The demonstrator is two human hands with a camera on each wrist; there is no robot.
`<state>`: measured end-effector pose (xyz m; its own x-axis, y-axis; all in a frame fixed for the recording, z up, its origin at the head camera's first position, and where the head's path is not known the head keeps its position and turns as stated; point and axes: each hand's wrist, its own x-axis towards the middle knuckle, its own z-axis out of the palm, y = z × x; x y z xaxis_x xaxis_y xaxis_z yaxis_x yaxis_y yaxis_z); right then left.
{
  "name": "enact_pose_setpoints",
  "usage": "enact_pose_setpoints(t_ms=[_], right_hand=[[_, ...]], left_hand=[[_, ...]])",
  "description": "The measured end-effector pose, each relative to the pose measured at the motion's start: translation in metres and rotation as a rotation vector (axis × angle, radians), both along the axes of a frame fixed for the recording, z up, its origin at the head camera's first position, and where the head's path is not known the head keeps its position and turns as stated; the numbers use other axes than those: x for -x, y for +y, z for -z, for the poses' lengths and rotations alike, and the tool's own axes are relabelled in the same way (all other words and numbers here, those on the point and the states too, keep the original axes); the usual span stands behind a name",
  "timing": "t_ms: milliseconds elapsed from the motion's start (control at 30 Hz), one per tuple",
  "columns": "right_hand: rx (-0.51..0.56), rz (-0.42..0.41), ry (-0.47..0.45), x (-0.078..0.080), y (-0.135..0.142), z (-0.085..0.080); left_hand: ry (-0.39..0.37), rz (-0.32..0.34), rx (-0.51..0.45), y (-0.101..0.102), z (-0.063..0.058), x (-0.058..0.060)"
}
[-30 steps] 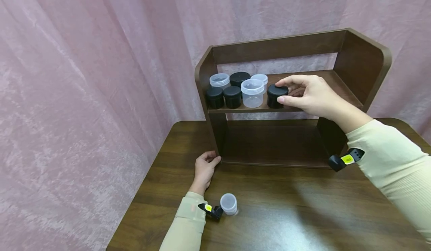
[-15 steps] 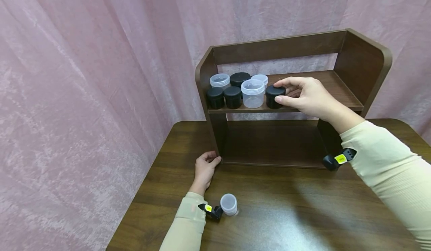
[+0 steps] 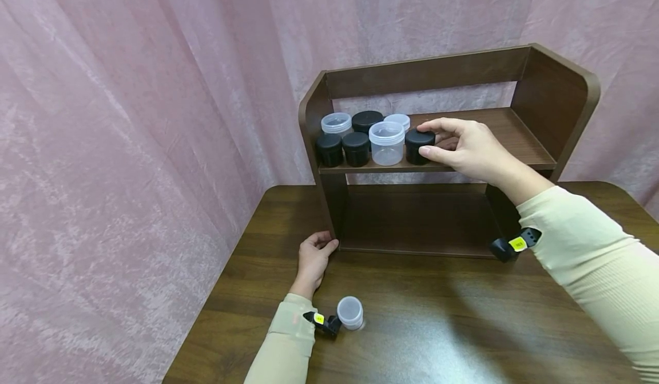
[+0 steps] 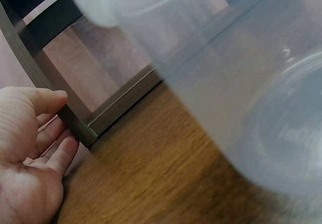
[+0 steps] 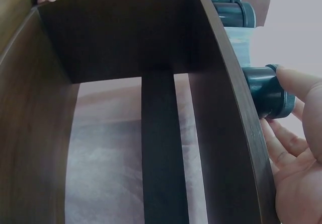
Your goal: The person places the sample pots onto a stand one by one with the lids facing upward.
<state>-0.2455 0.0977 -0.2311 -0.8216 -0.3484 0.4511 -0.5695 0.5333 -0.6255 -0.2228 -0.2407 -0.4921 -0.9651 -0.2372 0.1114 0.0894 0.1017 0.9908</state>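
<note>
My right hand (image 3: 465,146) pinches a small black lidded jar (image 3: 416,154) between thumb and fingers at the front of the upper shelf. That jar stands upright, right beside a clear open-looking plastic jar (image 3: 387,150). In the right wrist view, the thumb is on the lid of the black jar (image 5: 266,94), with fingers below. My left hand (image 3: 312,259) grips the lower front corner of the brown wooden shelf unit (image 3: 332,201), thumb at the front edge. A translucent jar (image 3: 350,313) stands on the table by the left wrist; it looms large in the left wrist view.
Two small black jars (image 3: 329,150) stand at the shelf's left front. Behind them are a clear jar (image 3: 336,122), a wider black-lidded jar (image 3: 367,119) and a white-lidded one (image 3: 398,121). The unit stands on a wooden table (image 3: 412,298) before a pink curtain (image 3: 180,86).
My right hand has slid the black jar slightly left, up close to the clear jar. The left hand has stayed at the shelf corner.
</note>
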Motion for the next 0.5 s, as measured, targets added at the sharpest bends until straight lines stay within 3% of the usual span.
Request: enact_pose_setpoints(t_ms=[133, 367, 500], right_hand=[[-0.012, 0.03, 0.067, -0.007, 0.007, 0.001], [0.003, 0.135, 0.324, -0.03, 0.023, 0.01], [0.035, 0.117, 0.365, -0.046, 0.028, 0.024]], left_hand=[[0.007, 0.0, -0.005, 0.004, 0.001, 0.0], [0.01, 0.021, -0.008, 0.007, -0.003, 0.0], [0.018, 0.028, -0.012, 0.006, -0.004, 0.001]])
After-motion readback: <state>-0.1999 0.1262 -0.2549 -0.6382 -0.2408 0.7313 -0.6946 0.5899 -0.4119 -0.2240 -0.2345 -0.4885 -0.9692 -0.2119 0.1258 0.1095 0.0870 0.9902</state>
